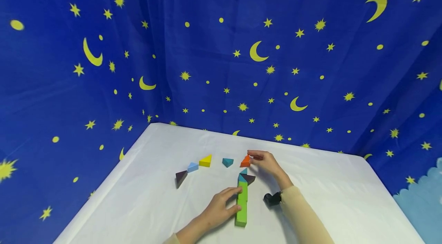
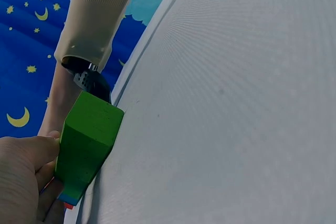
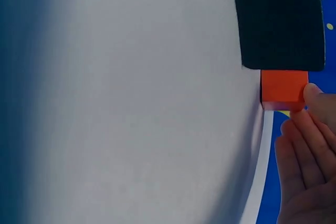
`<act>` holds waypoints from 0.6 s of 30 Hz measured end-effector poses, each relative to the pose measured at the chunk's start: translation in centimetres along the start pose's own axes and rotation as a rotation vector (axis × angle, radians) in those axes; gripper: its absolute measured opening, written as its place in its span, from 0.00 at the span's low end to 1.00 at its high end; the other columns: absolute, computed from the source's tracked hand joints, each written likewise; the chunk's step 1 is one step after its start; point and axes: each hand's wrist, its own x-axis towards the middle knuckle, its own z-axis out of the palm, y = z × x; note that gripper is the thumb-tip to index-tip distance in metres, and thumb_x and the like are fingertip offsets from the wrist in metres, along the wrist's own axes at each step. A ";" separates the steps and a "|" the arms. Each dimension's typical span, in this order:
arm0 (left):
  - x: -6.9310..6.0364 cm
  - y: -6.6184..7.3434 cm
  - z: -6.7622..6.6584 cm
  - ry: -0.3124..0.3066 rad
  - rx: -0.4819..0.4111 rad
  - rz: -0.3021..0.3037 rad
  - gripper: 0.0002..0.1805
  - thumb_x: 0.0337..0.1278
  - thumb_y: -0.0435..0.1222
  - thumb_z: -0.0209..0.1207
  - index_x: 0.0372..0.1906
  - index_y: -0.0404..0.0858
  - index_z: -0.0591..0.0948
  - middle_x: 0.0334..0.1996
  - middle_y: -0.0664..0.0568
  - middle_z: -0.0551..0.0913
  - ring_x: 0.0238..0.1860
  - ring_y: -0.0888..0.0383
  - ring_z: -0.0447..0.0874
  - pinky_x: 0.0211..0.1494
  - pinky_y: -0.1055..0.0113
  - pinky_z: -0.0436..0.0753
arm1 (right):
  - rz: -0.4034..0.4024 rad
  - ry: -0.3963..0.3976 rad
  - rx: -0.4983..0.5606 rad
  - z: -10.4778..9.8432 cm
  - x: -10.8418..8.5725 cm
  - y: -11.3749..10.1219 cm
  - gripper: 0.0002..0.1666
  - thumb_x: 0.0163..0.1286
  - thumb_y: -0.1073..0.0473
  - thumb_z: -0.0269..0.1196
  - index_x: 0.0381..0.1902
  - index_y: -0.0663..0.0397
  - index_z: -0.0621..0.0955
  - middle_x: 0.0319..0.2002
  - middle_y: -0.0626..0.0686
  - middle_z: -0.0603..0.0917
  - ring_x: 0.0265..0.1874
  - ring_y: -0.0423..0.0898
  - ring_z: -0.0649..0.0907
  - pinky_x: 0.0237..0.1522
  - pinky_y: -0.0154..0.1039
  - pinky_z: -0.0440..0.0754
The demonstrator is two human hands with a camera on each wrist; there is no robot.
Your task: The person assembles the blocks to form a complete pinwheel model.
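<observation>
My left hand (image 1: 219, 208) rests its thumb and fingertips against the left side of a row of green blocks (image 1: 242, 213). In the left wrist view the end of a green block (image 2: 90, 124) stands out beside the thumb. Teal triangular blocks (image 1: 241, 177) and a dark triangular block (image 1: 249, 179) adjoin the row's far end. Just beyond them, my right hand (image 1: 266, 161) pinches an orange triangular block (image 1: 244, 162) between thumb and fingers. The right wrist view shows the thumb on one end of the orange block (image 3: 284, 86); its other end is partly covered.
Left of the row lie a teal block (image 1: 227, 162), a yellow triangle (image 1: 205, 160), a light blue triangle (image 1: 193, 167) and a dark triangle (image 1: 181, 178). A black device (image 1: 272, 199) sits at the right wrist. Blue star-patterned curtains (image 1: 207, 52) surround the white table (image 1: 138, 194).
</observation>
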 end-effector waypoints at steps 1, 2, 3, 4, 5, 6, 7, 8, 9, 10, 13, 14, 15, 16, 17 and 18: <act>0.0 0.0 0.0 -0.002 -0.001 0.000 0.28 0.61 0.43 0.60 0.63 0.36 0.71 0.57 0.51 0.76 0.61 0.54 0.71 0.64 0.60 0.69 | 0.004 -0.007 0.005 -0.1 -0.2 -0.6 0.21 0.65 0.64 0.63 0.55 0.66 0.78 0.52 0.59 0.80 0.52 0.55 0.79 0.56 0.50 0.75; 0.0 0.0 0.0 -0.003 -0.001 -0.001 0.28 0.60 0.43 0.60 0.63 0.36 0.71 0.57 0.51 0.76 0.61 0.54 0.71 0.64 0.60 0.69 | -0.001 -0.013 0.004 -0.1 -0.3 -0.8 0.21 0.66 0.64 0.62 0.55 0.66 0.78 0.52 0.60 0.80 0.52 0.55 0.79 0.56 0.51 0.75; 0.1 0.0 0.0 -0.005 -0.004 -0.002 0.28 0.61 0.43 0.60 0.63 0.36 0.71 0.57 0.51 0.76 0.60 0.54 0.71 0.64 0.60 0.69 | 0.002 -0.021 0.010 -0.1 -0.5 -1.4 0.20 0.66 0.65 0.61 0.55 0.67 0.78 0.52 0.60 0.80 0.52 0.56 0.79 0.56 0.51 0.75; 0.1 0.0 -0.1 -0.006 -0.005 -0.004 0.28 0.61 0.43 0.60 0.63 0.36 0.71 0.57 0.51 0.76 0.61 0.54 0.71 0.65 0.60 0.69 | -0.001 -0.030 0.009 -0.2 -0.6 -2.0 0.19 0.67 0.65 0.60 0.55 0.68 0.77 0.52 0.61 0.80 0.52 0.56 0.79 0.56 0.52 0.74; 0.1 0.0 -0.1 -0.005 -0.005 -0.003 0.28 0.60 0.43 0.60 0.63 0.36 0.71 0.57 0.51 0.76 0.61 0.54 0.71 0.65 0.60 0.69 | 0.000 -0.039 0.012 -0.2 -0.7 -2.6 0.19 0.67 0.66 0.59 0.55 0.69 0.77 0.52 0.62 0.80 0.52 0.57 0.79 0.56 0.52 0.74; 0.1 0.0 -0.1 -0.005 -0.004 -0.002 0.28 0.60 0.43 0.60 0.63 0.36 0.71 0.57 0.51 0.76 0.61 0.54 0.71 0.65 0.60 0.69 | -0.003 -0.046 0.014 -0.2 -0.8 -3.2 0.19 0.67 0.67 0.58 0.54 0.71 0.77 0.52 0.64 0.80 0.52 0.58 0.79 0.56 0.53 0.74; 0.1 0.1 -0.2 -0.007 -0.007 -0.005 0.28 0.60 0.43 0.60 0.63 0.36 0.71 0.57 0.51 0.76 0.61 0.54 0.71 0.65 0.60 0.69 | -0.008 -0.053 0.016 -0.2 -0.9 -3.8 0.18 0.67 0.68 0.58 0.54 0.72 0.76 0.52 0.65 0.79 0.52 0.59 0.78 0.56 0.54 0.74; 0.1 0.1 -0.1 -0.006 -0.006 -0.002 0.28 0.60 0.42 0.60 0.63 0.36 0.71 0.57 0.51 0.76 0.61 0.54 0.71 0.65 0.60 0.69 | -0.012 -0.064 0.017 -0.2 -0.9 -3.9 0.18 0.67 0.69 0.57 0.54 0.73 0.76 0.52 0.66 0.79 0.52 0.60 0.78 0.56 0.53 0.75; 0.1 0.1 -0.2 -0.005 -0.006 0.000 0.28 0.60 0.42 0.60 0.63 0.35 0.71 0.57 0.51 0.76 0.61 0.54 0.71 0.65 0.60 0.69 | -0.011 -0.075 0.022 -0.3 -1.0 -4.4 0.19 0.67 0.70 0.57 0.54 0.73 0.76 0.52 0.67 0.79 0.52 0.61 0.78 0.56 0.54 0.74; 0.1 0.1 -0.2 -0.003 -0.005 0.002 0.28 0.60 0.42 0.60 0.63 0.35 0.71 0.57 0.51 0.76 0.61 0.54 0.71 0.65 0.60 0.69 | -0.016 -0.085 0.023 -0.2 -1.0 -4.4 0.19 0.67 0.70 0.57 0.54 0.74 0.76 0.52 0.67 0.78 0.52 0.61 0.78 0.56 0.54 0.74; 0.1 0.1 -0.2 0.000 -0.003 0.004 0.28 0.59 0.41 0.61 0.63 0.35 0.71 0.57 0.51 0.76 0.60 0.54 0.71 0.65 0.60 0.69 | -0.033 -0.102 0.041 0.1 -0.7 -4.0 0.19 0.67 0.71 0.56 0.54 0.74 0.75 0.52 0.68 0.78 0.52 0.62 0.77 0.56 0.56 0.73; 0.1 0.1 -0.2 0.001 -0.003 0.005 0.28 0.59 0.41 0.61 0.63 0.35 0.71 0.57 0.51 0.76 0.60 0.54 0.71 0.65 0.60 0.69 | -0.031 -0.105 0.043 0.3 -0.6 -3.6 0.18 0.67 0.71 0.56 0.55 0.73 0.76 0.52 0.67 0.78 0.53 0.61 0.77 0.56 0.56 0.73; 0.1 0.1 -0.1 0.001 -0.003 0.006 0.28 0.59 0.41 0.61 0.63 0.35 0.71 0.57 0.51 0.76 0.60 0.54 0.71 0.65 0.60 0.69 | -0.032 -0.107 0.039 0.5 -0.5 -3.2 0.18 0.67 0.70 0.56 0.55 0.72 0.76 0.52 0.66 0.79 0.53 0.60 0.77 0.56 0.55 0.73; 0.1 0.1 -0.1 0.000 -0.003 0.005 0.28 0.60 0.41 0.61 0.63 0.35 0.71 0.57 0.51 0.76 0.60 0.54 0.71 0.65 0.60 0.69 | -0.027 -0.109 0.035 0.7 -0.3 -2.8 0.18 0.68 0.70 0.56 0.55 0.70 0.76 0.53 0.64 0.79 0.53 0.59 0.78 0.56 0.54 0.74; 0.1 0.1 -0.1 -0.001 -0.004 0.005 0.28 0.60 0.41 0.61 0.63 0.35 0.71 0.57 0.51 0.76 0.60 0.54 0.71 0.65 0.60 0.69 | -0.030 -0.112 0.028 0.8 -0.2 -2.3 0.18 0.68 0.69 0.56 0.55 0.69 0.77 0.53 0.63 0.79 0.53 0.58 0.78 0.56 0.52 0.75; 0.0 0.0 -0.1 -0.003 -0.006 0.001 0.28 0.60 0.41 0.61 0.63 0.35 0.71 0.57 0.51 0.76 0.60 0.54 0.71 0.64 0.61 0.69 | -0.030 -0.117 0.021 1.0 -0.1 -1.9 0.18 0.68 0.68 0.56 0.56 0.67 0.77 0.53 0.61 0.80 0.53 0.56 0.78 0.56 0.50 0.75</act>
